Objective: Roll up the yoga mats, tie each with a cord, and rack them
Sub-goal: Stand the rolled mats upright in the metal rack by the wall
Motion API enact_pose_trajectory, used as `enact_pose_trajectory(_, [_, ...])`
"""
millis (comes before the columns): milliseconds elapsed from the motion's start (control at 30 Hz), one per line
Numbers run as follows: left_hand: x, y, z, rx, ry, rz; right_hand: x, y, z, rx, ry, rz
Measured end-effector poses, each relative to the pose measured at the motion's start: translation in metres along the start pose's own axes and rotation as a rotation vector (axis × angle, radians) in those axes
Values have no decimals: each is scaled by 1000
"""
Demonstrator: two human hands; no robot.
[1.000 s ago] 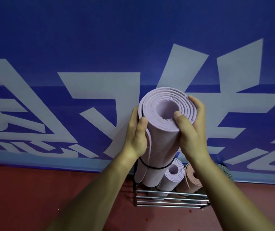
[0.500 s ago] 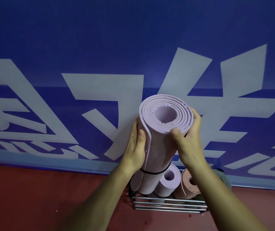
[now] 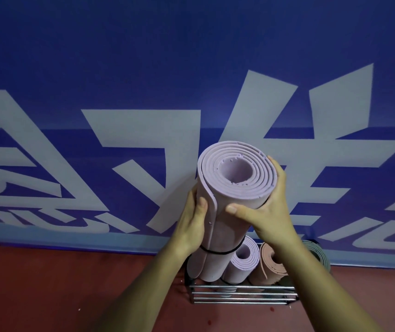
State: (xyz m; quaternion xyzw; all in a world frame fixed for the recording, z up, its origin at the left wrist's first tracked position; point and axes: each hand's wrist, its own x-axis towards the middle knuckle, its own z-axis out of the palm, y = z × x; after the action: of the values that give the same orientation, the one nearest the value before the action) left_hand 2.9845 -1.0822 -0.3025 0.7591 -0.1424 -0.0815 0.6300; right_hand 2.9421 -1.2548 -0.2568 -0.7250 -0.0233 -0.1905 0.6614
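Note:
I hold a rolled lilac yoga mat [image 3: 230,212] upright, its open end facing me. A black cord [image 3: 218,252] is tied round its lower part. My left hand [image 3: 193,224] grips its left side, thumb on the front. My right hand [image 3: 267,209] wraps its right side near the top. The mat's lower end sits at the left end of a metal wire rack [image 3: 242,294] on the floor; its bottom is hidden behind the bars. In the rack stand a second lilac roll [image 3: 243,262], a peach roll [image 3: 267,267] and a grey-green roll [image 3: 318,257].
A blue wall banner [image 3: 143,68] with large pale characters stands right behind the rack. Red floor [image 3: 48,288] stretches to the left and in front of the rack.
Both hands have lowered the lilac mat toward the rack, and its lower end has gone down behind the top bars. My grip is unchanged.

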Motion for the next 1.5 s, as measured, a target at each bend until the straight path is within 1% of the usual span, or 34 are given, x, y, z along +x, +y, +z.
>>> enact_pose_trajectory(167, [2, -5, 11, -14, 54, 3, 11, 5, -7, -40, -40, -20])
enact_pose_trajectory(300, [0, 1, 20, 11, 124, -21, 14, 5, -10, -15, -47, 1])
enact_pose_trajectory(467, [0, 9, 23, 16, 157, -6, 20, 0, -7, 30, -20, 38])
enact_pose_trajectory(567, [4, 15, 21, -5, 158, 22, 29, -6, -10, 17, -9, -9])
enact_pose_trajectory(700, [5, 15, 20, -33, 207, 39, 41, -14, -15, 45, -54, -49])
enact_pose_trajectory(767, [2, 11, 22, -22, 221, 23, 44, -14, -16, 50, -70, -24])
enact_pose_trajectory(900, [-4, -3, 27, -15, 285, -3, 44, -9, -16, 74, -159, 34])
enact_pose_trajectory(1033, [-1, -2, 32, -18, 319, 7, 50, -7, -19, 118, -215, 72])
enact_pose_trajectory(1400, [7, -4, 23, -16, 367, 86, 58, -6, -17, 193, -271, 99])
enact_pose_trajectory(1500, [5, -9, 25, -2, 346, 57, 55, 1, -17, 202, -272, 126])
